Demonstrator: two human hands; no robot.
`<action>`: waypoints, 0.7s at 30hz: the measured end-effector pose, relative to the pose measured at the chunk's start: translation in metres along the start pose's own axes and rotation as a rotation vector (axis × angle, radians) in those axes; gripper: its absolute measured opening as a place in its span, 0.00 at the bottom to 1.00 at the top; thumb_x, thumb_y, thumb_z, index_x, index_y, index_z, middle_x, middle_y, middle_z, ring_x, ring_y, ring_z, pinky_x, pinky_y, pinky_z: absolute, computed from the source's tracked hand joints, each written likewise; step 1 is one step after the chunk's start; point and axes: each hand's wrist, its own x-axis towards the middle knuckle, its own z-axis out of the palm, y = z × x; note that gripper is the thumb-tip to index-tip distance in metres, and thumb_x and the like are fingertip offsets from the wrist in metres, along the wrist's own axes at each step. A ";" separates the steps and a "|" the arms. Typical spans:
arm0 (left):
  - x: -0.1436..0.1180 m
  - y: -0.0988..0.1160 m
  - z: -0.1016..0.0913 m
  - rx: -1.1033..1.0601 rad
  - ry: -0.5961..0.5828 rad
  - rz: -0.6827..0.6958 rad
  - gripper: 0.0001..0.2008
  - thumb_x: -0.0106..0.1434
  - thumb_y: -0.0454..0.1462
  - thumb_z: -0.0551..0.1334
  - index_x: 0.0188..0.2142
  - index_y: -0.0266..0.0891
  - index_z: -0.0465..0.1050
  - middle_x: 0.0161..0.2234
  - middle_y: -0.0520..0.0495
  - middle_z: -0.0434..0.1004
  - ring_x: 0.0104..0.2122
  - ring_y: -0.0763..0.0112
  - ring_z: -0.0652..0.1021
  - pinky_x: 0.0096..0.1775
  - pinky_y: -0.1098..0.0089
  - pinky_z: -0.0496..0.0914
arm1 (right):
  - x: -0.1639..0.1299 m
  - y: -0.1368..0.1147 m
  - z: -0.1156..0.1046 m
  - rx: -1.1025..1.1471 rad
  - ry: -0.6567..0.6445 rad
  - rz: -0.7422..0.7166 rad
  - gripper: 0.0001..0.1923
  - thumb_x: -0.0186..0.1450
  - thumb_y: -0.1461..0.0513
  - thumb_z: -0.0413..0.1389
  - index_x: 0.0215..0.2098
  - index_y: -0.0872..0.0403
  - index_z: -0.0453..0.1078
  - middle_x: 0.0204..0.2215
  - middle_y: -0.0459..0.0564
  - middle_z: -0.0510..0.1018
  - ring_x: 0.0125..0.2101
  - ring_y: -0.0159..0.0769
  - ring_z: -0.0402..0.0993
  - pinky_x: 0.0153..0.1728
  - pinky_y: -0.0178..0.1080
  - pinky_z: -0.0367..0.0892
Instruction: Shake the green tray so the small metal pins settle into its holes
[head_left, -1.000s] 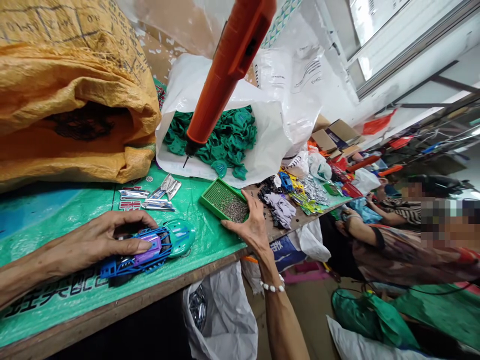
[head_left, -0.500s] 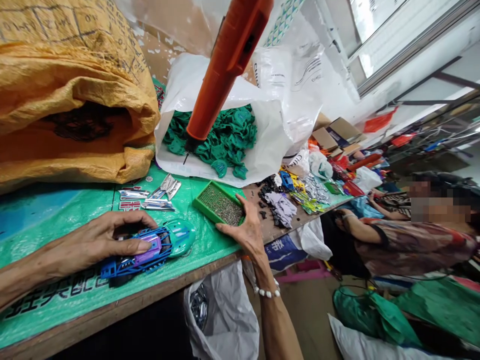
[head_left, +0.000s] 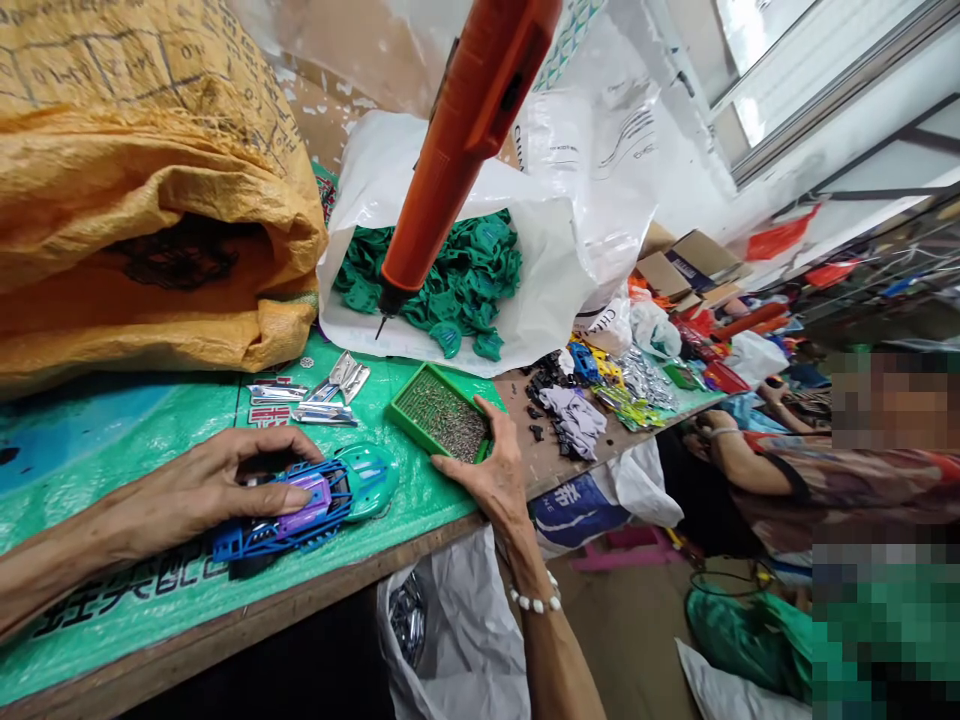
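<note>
The left hand (head_left: 202, 485) pins a part-built toy car (head_left: 311, 503) to the counter (head_left: 112, 620), fingers curled over it. The right hand (head_left: 491, 475), half open, fingers the screw tray (head_left: 442, 413); by the look of it no screw is picked yet, and the orange electric screwdriver (head_left: 457, 150) hangs unused.

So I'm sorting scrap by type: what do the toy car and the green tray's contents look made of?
The toy car looks like moulded plastic: glossy teal, blue and purple shells. The tray looks like green plastic too, and holds small grey, dull-shining bits, probably metal screws, though they are too small to be sure.

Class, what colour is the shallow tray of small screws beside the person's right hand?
The shallow plastic screw tray is green, seen in the head view.
</note>
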 end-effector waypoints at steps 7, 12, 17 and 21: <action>0.002 0.004 -0.011 -0.175 -0.128 -0.078 0.22 0.57 0.55 0.67 0.47 0.47 0.74 0.38 0.54 0.75 0.41 0.60 0.72 0.41 0.68 0.62 | 0.000 -0.005 0.002 0.021 -0.092 0.072 0.45 0.47 0.53 0.72 0.60 0.53 0.65 0.55 0.58 0.71 0.57 0.54 0.66 0.59 0.58 0.63; 0.003 0.002 -0.011 -0.156 -0.119 -0.085 0.24 0.56 0.55 0.67 0.47 0.48 0.74 0.38 0.54 0.75 0.41 0.59 0.73 0.41 0.68 0.63 | 0.005 -0.006 0.002 0.004 -0.126 0.081 0.46 0.46 0.54 0.72 0.61 0.52 0.65 0.56 0.58 0.70 0.58 0.54 0.66 0.59 0.58 0.63; 0.002 0.001 -0.009 -0.165 -0.111 -0.078 0.24 0.57 0.55 0.66 0.48 0.46 0.74 0.40 0.53 0.77 0.42 0.58 0.74 0.42 0.67 0.64 | 0.007 -0.002 0.002 -0.017 -0.161 0.023 0.46 0.47 0.53 0.72 0.62 0.50 0.63 0.58 0.57 0.70 0.60 0.54 0.64 0.62 0.60 0.60; 0.002 0.000 -0.009 -0.154 -0.108 -0.046 0.24 0.58 0.55 0.65 0.48 0.46 0.73 0.39 0.53 0.76 0.42 0.57 0.73 0.42 0.66 0.64 | 0.005 0.001 -0.001 -0.001 -0.197 0.028 0.48 0.49 0.52 0.71 0.64 0.51 0.62 0.60 0.58 0.69 0.62 0.55 0.63 0.62 0.61 0.60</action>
